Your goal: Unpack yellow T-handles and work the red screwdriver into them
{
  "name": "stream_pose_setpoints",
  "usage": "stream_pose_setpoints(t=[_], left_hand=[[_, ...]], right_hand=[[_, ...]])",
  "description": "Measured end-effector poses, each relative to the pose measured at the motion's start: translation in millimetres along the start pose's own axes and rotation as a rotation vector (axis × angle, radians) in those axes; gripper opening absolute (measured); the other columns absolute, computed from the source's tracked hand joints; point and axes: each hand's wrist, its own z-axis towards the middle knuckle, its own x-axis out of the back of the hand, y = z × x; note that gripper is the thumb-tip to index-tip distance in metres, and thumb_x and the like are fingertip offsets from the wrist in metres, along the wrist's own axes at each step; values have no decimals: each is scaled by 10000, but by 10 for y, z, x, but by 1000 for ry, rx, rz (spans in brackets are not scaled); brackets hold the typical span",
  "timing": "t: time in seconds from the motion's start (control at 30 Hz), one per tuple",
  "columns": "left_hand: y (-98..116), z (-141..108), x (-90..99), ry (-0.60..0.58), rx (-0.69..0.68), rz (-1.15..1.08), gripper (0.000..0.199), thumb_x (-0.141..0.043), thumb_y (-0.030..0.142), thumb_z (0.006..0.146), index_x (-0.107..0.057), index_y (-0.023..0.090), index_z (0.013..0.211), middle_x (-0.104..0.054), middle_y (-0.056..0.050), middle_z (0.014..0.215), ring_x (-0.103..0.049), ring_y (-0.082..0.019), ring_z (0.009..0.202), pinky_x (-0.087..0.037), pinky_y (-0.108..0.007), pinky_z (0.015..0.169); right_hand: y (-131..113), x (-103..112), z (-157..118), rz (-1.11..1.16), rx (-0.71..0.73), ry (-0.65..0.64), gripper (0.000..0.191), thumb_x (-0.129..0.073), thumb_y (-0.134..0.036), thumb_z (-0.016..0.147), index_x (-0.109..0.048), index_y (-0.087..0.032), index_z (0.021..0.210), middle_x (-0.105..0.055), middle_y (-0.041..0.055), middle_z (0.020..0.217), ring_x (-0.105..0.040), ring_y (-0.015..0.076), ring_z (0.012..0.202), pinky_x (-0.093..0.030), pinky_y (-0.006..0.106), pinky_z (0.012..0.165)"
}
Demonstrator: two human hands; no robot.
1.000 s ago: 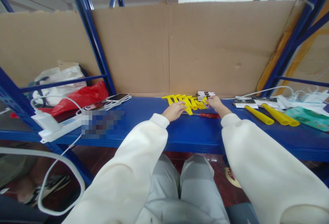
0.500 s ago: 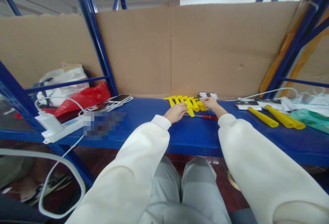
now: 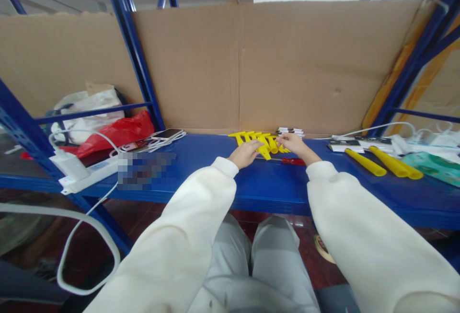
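Observation:
My left hand (image 3: 246,154) lies palm down at the left of a row of yellow T-shaped plastic pieces (image 3: 263,152). Its fingers stretch over the nearest piece and touch or almost touch it. At the right end of the row, my right hand (image 3: 292,144) has its fingertips bent together in a pinch; anything between them is too small to make out. Small yellow parts (image 3: 285,150) lie partly hidden below that hand. A screwdriver with a red handle (image 3: 293,161) rests just in front, and a stack of white and black strips (image 3: 290,131) sits behind.
Yellow tubes (image 3: 366,162) and black-and-white packs (image 3: 347,146) lie on the right of the blue shelf (image 3: 208,174), near a green packet (image 3: 433,167). At left are a power strip (image 3: 91,174), a phone (image 3: 168,133) and a red bag (image 3: 118,133). Cardboard (image 3: 287,63) stands behind.
My right hand has drawn left from the small yellow parts toward my left hand, its fingertips now pinched. My left hand has stayed nearly in place. The view has shifted slightly.

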Motion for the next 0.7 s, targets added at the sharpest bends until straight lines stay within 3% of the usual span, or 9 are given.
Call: stream_pose_setpoints(t=[0.13,0.33,0.47,0.7], left_hand=[[18,-8,16,29,41,-25,493,-548,125,933,-520,149,1425,-604,-162,1443,-588,-243,1331,-468,-426,1129],[4,-8,10,90,17,-46,544,-548,148,935,-461,189,1470,-583,-147,1473,-547,-235,1378,-443,-421,1154],[4,-2,12,116,112,7,549,-606,182,914,-489,170,1450,-606,-156,1444,-606,-254,1307,-481,-414,1108],[45,5,56,32,257,75,510,-697,283,882,-593,193,1373,-725,-107,1269,-712,-249,1123,-538,-372,1023]], right_hand=[[-222,-35,-199,192,104,-273,251,-691,-304,834,-674,-163,628,-665,9,587,-559,115,551,-437,200,555],[-393,-112,-368,298,14,-329,170,-672,-155,799,-660,-160,629,-611,-21,538,-535,102,512,-408,196,530],[-420,-98,-349,412,-76,-215,160,-669,-120,786,-630,-165,638,-615,-18,551,-532,95,493,-411,190,507],[-266,34,-182,456,-279,162,216,-604,-104,818,-547,-173,621,-525,-32,478,-440,72,431,-275,172,427]])
